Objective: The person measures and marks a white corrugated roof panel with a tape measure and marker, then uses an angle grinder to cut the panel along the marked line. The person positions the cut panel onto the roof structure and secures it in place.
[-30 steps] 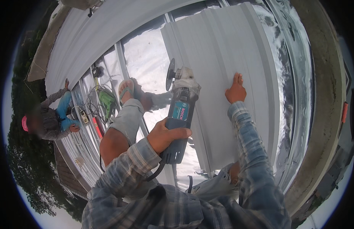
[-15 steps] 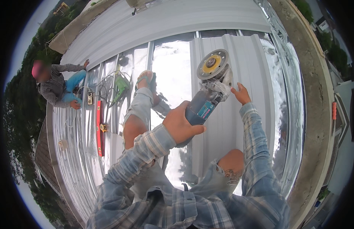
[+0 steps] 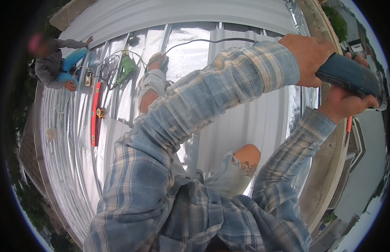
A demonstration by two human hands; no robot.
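Angle grinder: swung from the corrugated roof sheet to far right, lifted clear (disc now out of view). Left hand and right hand both wrapped tightly round its body; cutting paused.

Corrugated metal roof, red level, cables

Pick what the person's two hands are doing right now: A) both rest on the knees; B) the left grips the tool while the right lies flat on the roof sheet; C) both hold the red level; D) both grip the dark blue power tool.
D: the left hand and right hand both wrap the dark blue power tool at the right edge.
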